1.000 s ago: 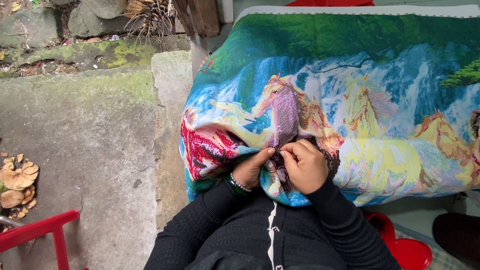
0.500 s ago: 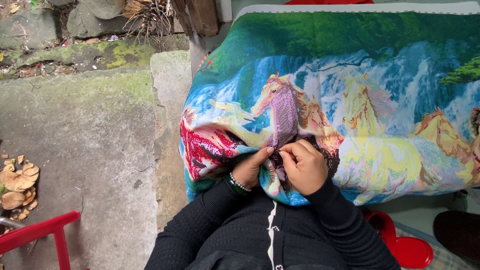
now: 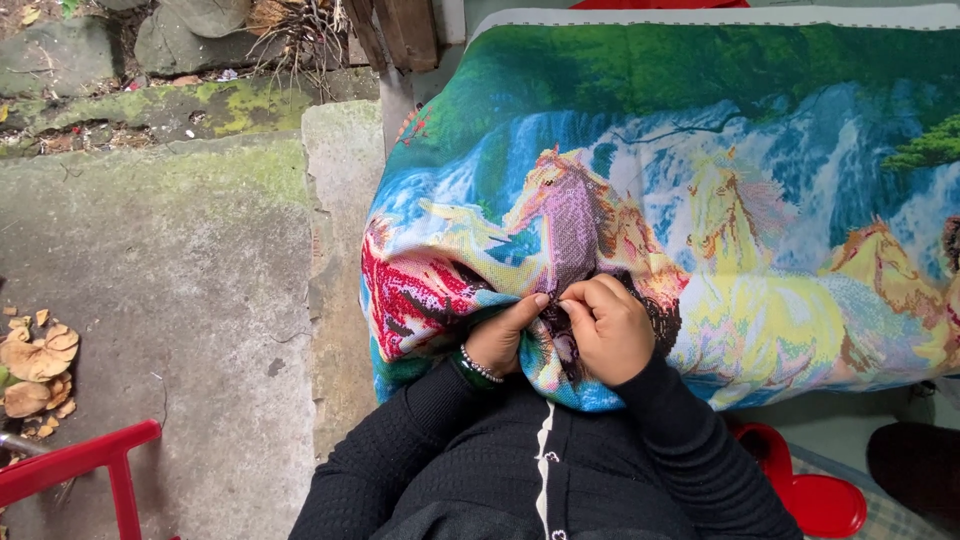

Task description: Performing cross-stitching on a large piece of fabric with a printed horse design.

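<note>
A view from above onto a person's lap, where a large cross-stitch cloth [image 3: 700, 200] is spread out, showing horses before a blue waterfall with green trees along its far edge. Both hands meet at the near edge of the cloth, close to the person's body.

The left hand [image 3: 500, 340] is curled, fingers pressing into a bunched fold of the cloth, thumb lying along the fabric; it grips the cloth from the side. A beaded bracelet [image 3: 478, 364] circles its wrist.

The right hand [image 3: 610, 330] is closed almost to a fist, fingertips pinched together on the cloth just beside the left thumb. Whether a needle sits in that pinch is too small to tell.

Both arms wear black knitted sleeves [image 3: 690, 450].

The cloth drapes down at its left edge beside a stone step [image 3: 340, 250] and a mossy concrete floor [image 3: 150, 260]. Dry leaves [image 3: 35, 365] lie at the far left, and a red frame [image 3: 80, 465] shows in the lower left corner. A red plastic stool [image 3: 820, 495] sits below the cloth on the right.
</note>
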